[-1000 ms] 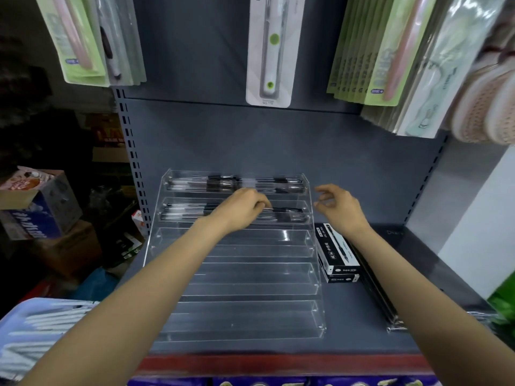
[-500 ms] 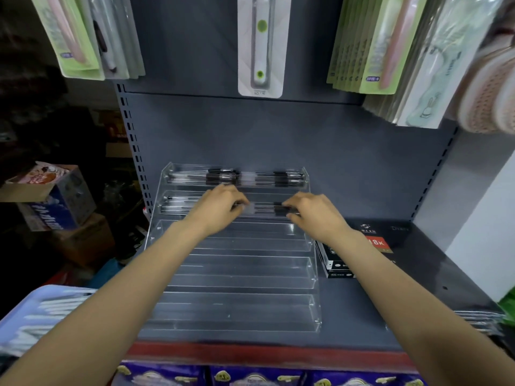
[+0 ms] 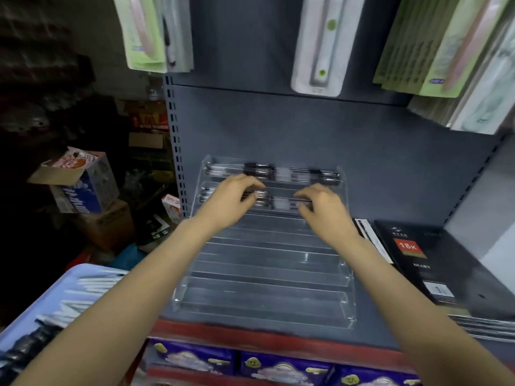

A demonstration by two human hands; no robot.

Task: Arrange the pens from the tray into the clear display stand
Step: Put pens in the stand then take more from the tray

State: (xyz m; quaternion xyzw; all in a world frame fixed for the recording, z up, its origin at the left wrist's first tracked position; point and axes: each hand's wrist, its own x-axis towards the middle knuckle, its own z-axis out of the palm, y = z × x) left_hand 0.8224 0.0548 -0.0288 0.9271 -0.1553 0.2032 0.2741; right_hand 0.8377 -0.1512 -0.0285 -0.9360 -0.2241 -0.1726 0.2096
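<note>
On the grey shelf [image 3: 418,324] sits the clear display stand [image 3: 267,274], stepped in tiers, its back edge near the shelf's back panel and its front edge close to the red shelf lip [image 3: 250,338]. Top tier holds a row of pens [image 3: 278,174] lying lengthwise; second tier holds more pens [image 3: 276,202], partly hidden by both hands. Left hand [image 3: 231,201] is over the left half of the second tier, fingers curled onto the pens there, grip looks like a pinch on pens but blur makes it hard to confirm. Right hand [image 3: 323,207] is over the right half of that tier, fingers bent down, tips touching the pens; whether it pinches one, cannot tell. Between the two hands a short stretch of pens shows. Lower tiers show only clear plastic, with both forearms crossing above their outer ends. Just right of the stand, a white pen box [image 3: 373,240] lies edge-on, then a black diary [image 3: 418,263] beside it, leaving little room on that side. Blue tray [image 3: 83,274] with pens [image 3: 55,316] sits at lower left, below shelf level, well apart from the stand. Hanging packs [image 3: 147,32] overhang the shelf from above.
</note>
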